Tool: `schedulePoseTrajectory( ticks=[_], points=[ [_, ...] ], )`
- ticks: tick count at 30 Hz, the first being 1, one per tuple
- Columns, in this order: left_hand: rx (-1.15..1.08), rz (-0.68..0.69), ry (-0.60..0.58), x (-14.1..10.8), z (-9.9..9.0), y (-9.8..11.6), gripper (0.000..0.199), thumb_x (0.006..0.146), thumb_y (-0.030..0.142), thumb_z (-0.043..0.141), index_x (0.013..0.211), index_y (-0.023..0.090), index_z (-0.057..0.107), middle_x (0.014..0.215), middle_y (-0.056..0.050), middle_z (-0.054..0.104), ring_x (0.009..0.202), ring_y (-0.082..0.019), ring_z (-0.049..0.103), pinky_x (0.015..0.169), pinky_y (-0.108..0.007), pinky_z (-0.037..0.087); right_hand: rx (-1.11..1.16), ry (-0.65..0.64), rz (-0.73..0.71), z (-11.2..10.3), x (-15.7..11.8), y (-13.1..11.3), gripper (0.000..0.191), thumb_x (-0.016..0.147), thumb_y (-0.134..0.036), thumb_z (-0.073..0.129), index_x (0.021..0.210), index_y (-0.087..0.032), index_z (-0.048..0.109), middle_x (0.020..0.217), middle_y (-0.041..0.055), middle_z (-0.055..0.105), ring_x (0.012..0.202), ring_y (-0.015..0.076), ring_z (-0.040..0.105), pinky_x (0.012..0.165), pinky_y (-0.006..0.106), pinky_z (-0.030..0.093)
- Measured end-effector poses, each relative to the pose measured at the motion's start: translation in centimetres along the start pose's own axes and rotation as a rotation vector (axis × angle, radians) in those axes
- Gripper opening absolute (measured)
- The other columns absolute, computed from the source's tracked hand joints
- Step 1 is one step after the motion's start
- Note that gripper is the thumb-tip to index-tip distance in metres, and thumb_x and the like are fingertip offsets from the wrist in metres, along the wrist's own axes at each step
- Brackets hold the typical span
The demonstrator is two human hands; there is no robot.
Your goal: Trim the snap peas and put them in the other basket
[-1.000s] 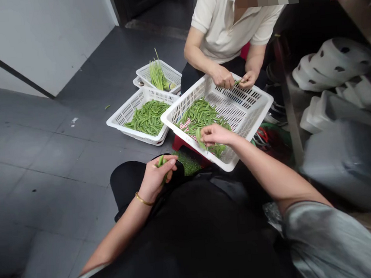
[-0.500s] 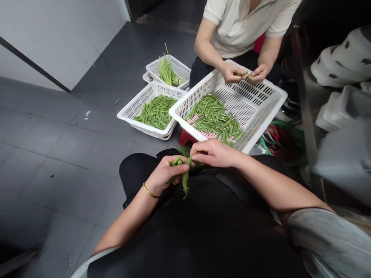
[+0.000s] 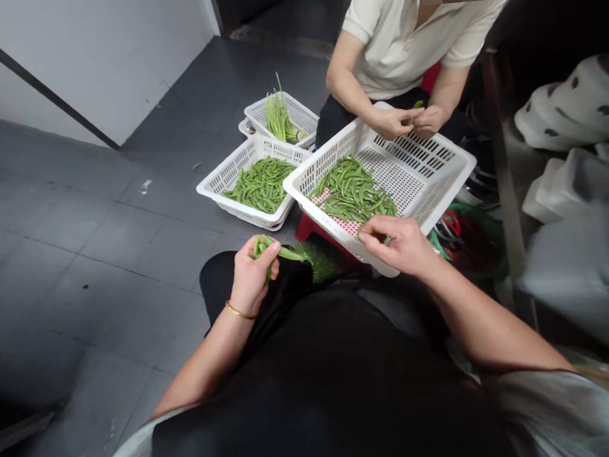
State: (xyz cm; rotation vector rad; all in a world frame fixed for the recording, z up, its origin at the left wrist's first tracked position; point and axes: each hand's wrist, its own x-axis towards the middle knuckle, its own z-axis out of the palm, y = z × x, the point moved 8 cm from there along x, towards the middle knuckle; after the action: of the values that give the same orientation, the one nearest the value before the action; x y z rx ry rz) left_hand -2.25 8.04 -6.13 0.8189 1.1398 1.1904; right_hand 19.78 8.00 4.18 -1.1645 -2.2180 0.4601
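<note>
My left hand is closed around a few green pea pods, held above my left knee. One pod sticks out to the right past the thumb. My right hand is at the near rim of the large white basket, thumb and fingertips pinched together. Whether anything is between those fingertips is too small to make out. Inside this basket, a heap of pea pods lies toward the left. Green scraps show low down between my knees and the basket.
Opposite me a person's hands work over the far rim. A second white basket of pods and one with green stalks stand on the floor. A red stool shows under the large basket. Grey tubs line the right.
My hands have come apart: the left moved left with the pods, the right moved right to the large basket's near rim. The other person's hands shifted slightly, still close together.
</note>
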Motion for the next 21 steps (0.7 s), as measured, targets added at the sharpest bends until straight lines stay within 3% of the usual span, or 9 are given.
schedulePoseTrajectory(
  ticks=[2, 5, 7, 9, 11, 13, 16, 19, 21],
  points=[
    [0.091, 0.079, -0.005, -0.1, -0.2, 1.1, 0.020, 0.074, 0.030, 0.070, 0.078, 0.016, 0.057, 0.047, 0.006, 0.049, 0.036, -0.006, 0.041, 0.036, -0.016, 0.031, 0.004, -0.105, 0.066, 0.8, 0.1, 0.4, 0.009, 0.086, -0.026, 0.054, 0.084, -0.017, 0.058, 0.074, 0.0016, 0.059, 0.063, 0.0115, 0.054, 0.059, 0.022, 0.040],
    [0.200, 0.131, -0.062, -0.7, 0.7, 2.0, 0.018, 0.074, 0.029, 0.070, 0.082, 0.015, 0.061, 0.052, 0.004, 0.053, 0.039, -0.006, 0.044, 0.038, -0.016, 0.034, -0.028, -0.298, 0.055, 4.8, 0.6, -0.9, 0.023, 0.086, -0.034, 0.055, 0.101, -0.016, 0.056, 0.095, 0.0072, 0.061, 0.076, 0.0148, 0.058, 0.065, 0.024, 0.042],
    [0.220, 0.138, -0.066, -1.2, 1.1, 2.2, 0.018, 0.074, 0.028, 0.071, 0.083, 0.015, 0.062, 0.052, 0.004, 0.054, 0.040, -0.006, 0.045, 0.039, -0.016, 0.034, -0.053, -0.417, 0.008, 7.7, 0.8, -2.0, 0.017, 0.090, -0.031, 0.050, 0.090, -0.016, 0.057, 0.086, 0.0066, 0.062, 0.072, 0.0150, 0.057, 0.063, 0.024, 0.040],
    [0.184, 0.122, -0.043, -1.5, 1.1, 1.9, 0.019, 0.073, 0.028, 0.071, 0.084, 0.016, 0.063, 0.052, 0.004, 0.055, 0.039, -0.006, 0.044, 0.039, -0.016, 0.033, 0.011, -0.420, -0.001, 9.0, 1.2, -2.5, 0.023, 0.093, -0.028, 0.043, 0.077, -0.016, 0.054, 0.072, 0.0034, 0.058, 0.065, 0.0134, 0.055, 0.062, 0.024, 0.038],
    [0.161, 0.064, -0.049, -1.7, 1.0, 0.9, 0.018, 0.073, 0.030, 0.071, 0.082, 0.015, 0.063, 0.055, 0.003, 0.058, 0.039, -0.005, 0.043, 0.038, -0.016, 0.033, 0.177, -0.331, 0.064, 8.6, 1.5, -2.1, 0.028, 0.095, -0.027, 0.037, 0.073, -0.017, 0.051, 0.063, -0.0004, 0.053, 0.059, 0.0109, 0.052, 0.060, 0.022, 0.037],
    [0.240, -0.044, -0.153, -1.8, 1.2, -0.5, 0.019, 0.072, 0.032, 0.071, 0.076, 0.014, 0.064, 0.057, 0.001, 0.060, 0.038, -0.005, 0.042, 0.037, -0.017, 0.033, 0.326, -0.280, 0.141, 7.9, 1.5, -1.3, 0.031, 0.096, -0.028, 0.033, 0.072, -0.018, 0.048, 0.057, -0.0034, 0.048, 0.053, 0.0091, 0.048, 0.057, 0.020, 0.036],
    [0.457, -0.152, -0.318, -1.6, 0.8, -1.8, 0.024, 0.068, 0.033, 0.074, 0.081, 0.014, 0.069, 0.060, 0.000, 0.061, 0.041, -0.006, 0.044, 0.038, -0.017, 0.034, 0.363, -0.372, 0.100, 7.5, 1.0, -1.5, 0.031, 0.095, -0.027, 0.035, 0.067, -0.018, 0.044, 0.058, -0.0038, 0.045, 0.054, 0.0088, 0.045, 0.056, 0.020, 0.033],
    [0.583, -0.009, -0.309, -0.7, 0.1, 0.3, 0.038, 0.068, 0.034, 0.073, 0.102, 0.016, 0.069, 0.081, -0.005, 0.068, 0.052, -0.010, 0.053, 0.045, -0.020, 0.042, 0.348, -0.483, -0.002, 7.8, 0.8, -2.5, 0.031, 0.094, -0.027, 0.038, 0.065, -0.018, 0.043, 0.062, -0.0028, 0.045, 0.057, 0.0092, 0.043, 0.058, 0.021, 0.032],
    [0.636, 0.140, -0.409, -0.8, 1.5, 1.9, 0.037, 0.066, 0.032, 0.076, 0.100, 0.018, 0.070, 0.088, -0.006, 0.069, 0.066, -0.013, 0.059, 0.056, -0.022, 0.047, 0.377, -0.498, -0.018, 8.1, 1.0, -3.0, 0.030, 0.094, -0.027, 0.038, 0.066, -0.018, 0.044, 0.063, -0.0023, 0.047, 0.058, 0.0094, 0.044, 0.058, 0.022, 0.033]
  ],
)
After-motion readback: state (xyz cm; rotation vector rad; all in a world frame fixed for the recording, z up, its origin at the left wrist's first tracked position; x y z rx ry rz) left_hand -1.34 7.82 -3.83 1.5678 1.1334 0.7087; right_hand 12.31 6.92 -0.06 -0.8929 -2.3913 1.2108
